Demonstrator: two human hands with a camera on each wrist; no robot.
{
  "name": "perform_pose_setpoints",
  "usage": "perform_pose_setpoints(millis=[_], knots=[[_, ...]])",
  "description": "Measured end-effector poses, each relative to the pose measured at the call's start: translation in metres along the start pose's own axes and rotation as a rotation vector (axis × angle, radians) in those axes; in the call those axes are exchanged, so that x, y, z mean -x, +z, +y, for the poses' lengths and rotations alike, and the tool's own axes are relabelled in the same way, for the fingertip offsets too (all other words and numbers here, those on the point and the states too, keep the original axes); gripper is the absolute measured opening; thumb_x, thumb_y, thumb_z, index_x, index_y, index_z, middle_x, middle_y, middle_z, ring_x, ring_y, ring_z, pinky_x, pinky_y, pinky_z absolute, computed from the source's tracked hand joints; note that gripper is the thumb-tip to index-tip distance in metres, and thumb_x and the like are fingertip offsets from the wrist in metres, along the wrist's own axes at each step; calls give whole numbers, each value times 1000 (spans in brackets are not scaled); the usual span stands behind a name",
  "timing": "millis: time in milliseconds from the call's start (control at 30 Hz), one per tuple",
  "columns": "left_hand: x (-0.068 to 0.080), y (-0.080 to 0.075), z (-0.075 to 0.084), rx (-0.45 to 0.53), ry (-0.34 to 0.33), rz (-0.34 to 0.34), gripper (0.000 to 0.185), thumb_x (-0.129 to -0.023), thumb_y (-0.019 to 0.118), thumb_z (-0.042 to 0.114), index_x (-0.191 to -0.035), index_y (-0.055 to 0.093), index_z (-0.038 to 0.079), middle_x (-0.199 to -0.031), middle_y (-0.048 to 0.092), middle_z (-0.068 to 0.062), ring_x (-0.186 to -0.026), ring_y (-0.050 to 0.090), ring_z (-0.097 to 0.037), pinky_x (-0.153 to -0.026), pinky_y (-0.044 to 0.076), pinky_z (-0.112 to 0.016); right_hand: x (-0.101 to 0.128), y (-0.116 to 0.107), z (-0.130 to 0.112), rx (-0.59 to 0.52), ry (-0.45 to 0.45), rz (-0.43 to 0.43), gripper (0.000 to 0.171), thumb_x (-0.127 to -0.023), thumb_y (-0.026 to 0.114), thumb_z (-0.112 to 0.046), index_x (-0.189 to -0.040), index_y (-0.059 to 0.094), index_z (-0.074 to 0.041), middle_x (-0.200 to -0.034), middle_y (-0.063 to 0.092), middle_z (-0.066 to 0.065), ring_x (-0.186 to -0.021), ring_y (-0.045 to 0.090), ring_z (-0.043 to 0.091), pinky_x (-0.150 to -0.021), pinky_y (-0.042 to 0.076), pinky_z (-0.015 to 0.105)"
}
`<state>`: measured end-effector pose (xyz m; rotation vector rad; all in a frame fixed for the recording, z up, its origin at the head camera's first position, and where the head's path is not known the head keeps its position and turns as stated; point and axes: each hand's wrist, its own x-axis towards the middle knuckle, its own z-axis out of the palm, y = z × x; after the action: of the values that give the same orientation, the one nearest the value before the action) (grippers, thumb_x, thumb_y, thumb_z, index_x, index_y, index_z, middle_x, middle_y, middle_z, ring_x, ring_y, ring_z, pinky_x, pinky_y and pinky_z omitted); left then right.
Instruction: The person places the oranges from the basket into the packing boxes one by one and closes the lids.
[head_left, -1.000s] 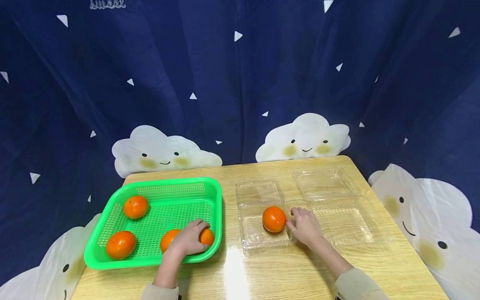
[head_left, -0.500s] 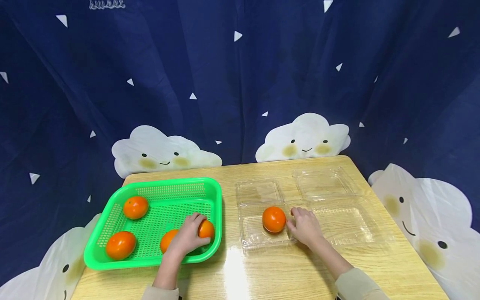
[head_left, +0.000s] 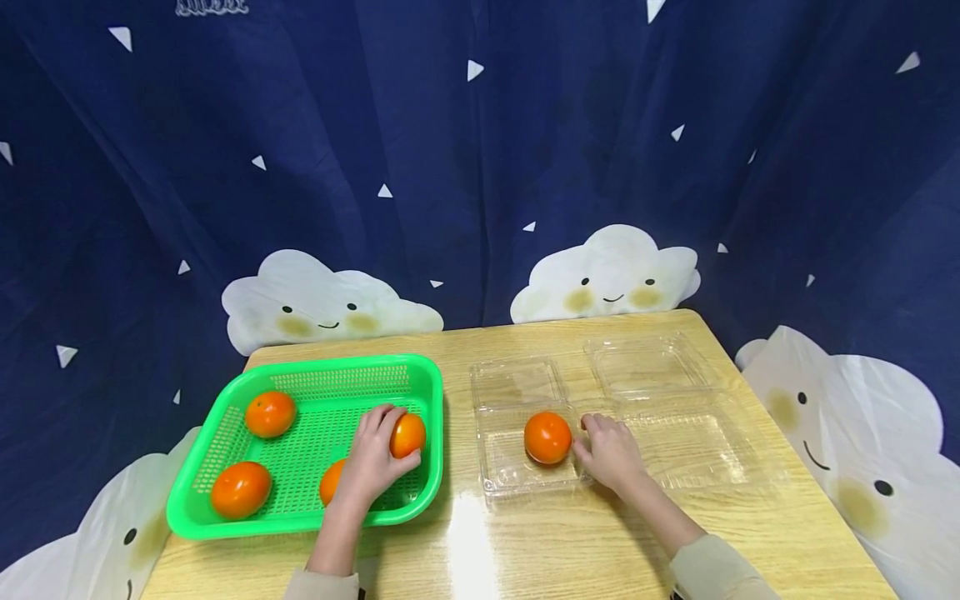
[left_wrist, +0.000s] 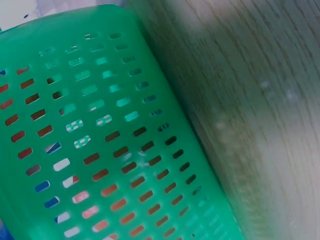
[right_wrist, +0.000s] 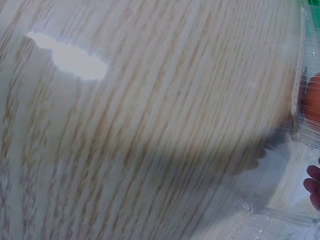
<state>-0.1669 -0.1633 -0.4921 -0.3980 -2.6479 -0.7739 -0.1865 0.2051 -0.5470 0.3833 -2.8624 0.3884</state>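
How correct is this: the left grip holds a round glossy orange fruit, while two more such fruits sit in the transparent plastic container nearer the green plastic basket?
One detail is wrong: the head view shows only one round glossy orange fruit in that transparent plastic container, not two. The left grip does hold another orange fruit.

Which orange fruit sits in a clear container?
The orange fruit just left of the right hand, in the clear container nearer the green basket; the other four are inside or over that basket.
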Motion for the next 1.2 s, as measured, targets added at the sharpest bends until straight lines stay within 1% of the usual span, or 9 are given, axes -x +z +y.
perform_pose_setpoints(millis=[133, 300, 467, 600, 733, 833, 967, 1200], knots=[[-4, 0, 2, 14, 29, 86, 51, -63, 72, 22, -110, 58, 7, -113, 51, -11, -100, 45, -29, -70, 47, -42, -1, 0, 0, 3, -7, 7, 29, -78, 63, -25, -95, 58, -3, -91, 62, 11, -87, 58, 30, -76, 45, 42], [-12, 0, 8, -4, 95, 178, 50, -64, 70, 24, -109, 59, 6, -113, 51, -13, -101, 45, -30, -73, 47, -44, -1, 0, 0, 6, -5, 3, 29, -78, 63, -25, -95, 58, -3, -91, 61, 11, -88, 58, 31, -77, 45, 42], [-21, 2, 18, -14, 149, 224, 51, -64, 69, 26, -111, 58, 6, -114, 50, -12, -102, 44, -31, -74, 47, -45, -1, 0, 0, 5, -3, 1, 29, -79, 63, -25, -96, 58, -2, -92, 61, 12, -89, 58, 31, -77, 45, 43], [-27, 6, 28, -7, 216, 250, 52, -64, 69, 26, -110, 58, 6, -113, 51, -12, -101, 45, -30, -75, 48, -44, -1, -2, 0, 3, -2, -2, 30, -79, 62, -26, -97, 58, -3, -93, 62, 12, -90, 58, 31, -79, 45, 44], [-32, 13, 39, -2, 285, 258, 53, -63, 70, 27, -111, 58, 6, -112, 52, -12, -102, 46, -30, -76, 48, -43, -1, -2, -1, 2, 2, -9, 30, -79, 62, -26, -97, 58, -2, -94, 61, 13, -91, 58, 31, -80, 45, 44], [-33, 18, 46, 8, 320, 240, 55, -63, 70, 27, -112, 58, 6, -111, 53, -12, -103, 46, -30, -77, 48, -42, -1, -2, -1, 5, 6, -12, 31, -79, 62, -26, -98, 58, -2, -95, 62, 13, -92, 57, 32, -81, 45, 45], [-32, 28, 53, 15, 355, 207, 56, -61, 72, 26, -112, 57, 7, -112, 52, -11, -104, 47, -28, -78, 48, -42, -1, 0, -1, 9, 13, -15, 32, -80, 63, -27, -99, 59, -2, -96, 62, 13, -93, 57, 32, -82, 44, 44], [-28, 45, 62, 31, 422, 169, 56, -62, 72, 29, -112, 59, 6, -112, 53, -10, -104, 49, -28, -83, 47, -42, -1, 0, 0, 9, 7, -6, 30, -79, 63, -26, -97, 59, -2, -93, 61, 12, -89, 58, 31, -78, 45, 44]])
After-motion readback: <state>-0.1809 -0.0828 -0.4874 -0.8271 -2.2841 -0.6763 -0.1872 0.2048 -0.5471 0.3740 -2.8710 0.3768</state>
